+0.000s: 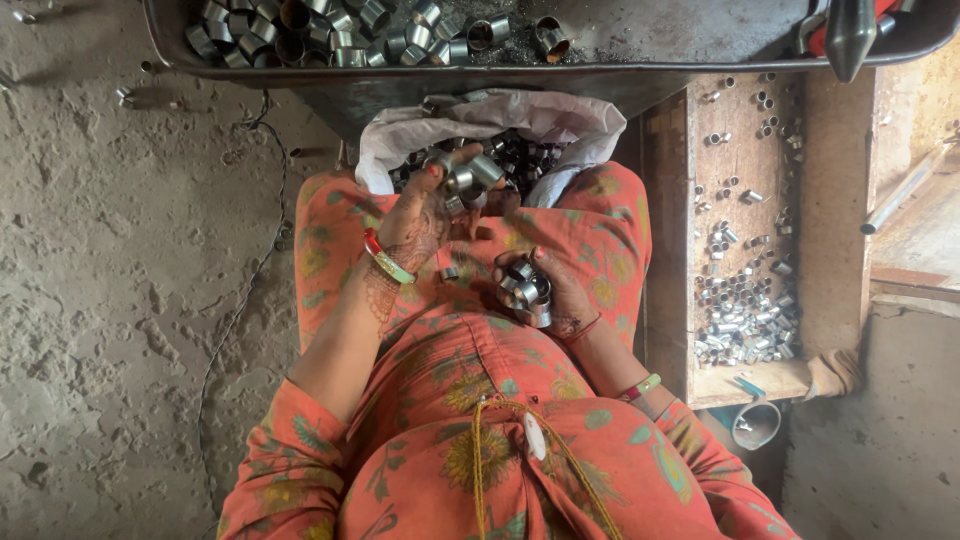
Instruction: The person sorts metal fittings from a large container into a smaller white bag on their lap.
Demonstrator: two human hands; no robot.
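I sit with an orange floral garment over my lap. My left hand (432, 212) reaches forward at the mouth of a white sack (570, 118) full of small metal rings, and grips several shiny rings (468, 180) in its fingers. My right hand (548, 292) rests on my lap, cupped around a handful of the same metal rings (524, 290). One ring (448, 270) lies loose on the cloth between the hands. Both wrists carry bangles.
A dark metal tray (640, 72) spans the top, with several rings (330, 35) piled at its left. A wooden box (820, 230) at right holds scattered rings. A cable runs across the rough concrete floor (120, 300) at left. A metal cup (756, 424) stands below the box.
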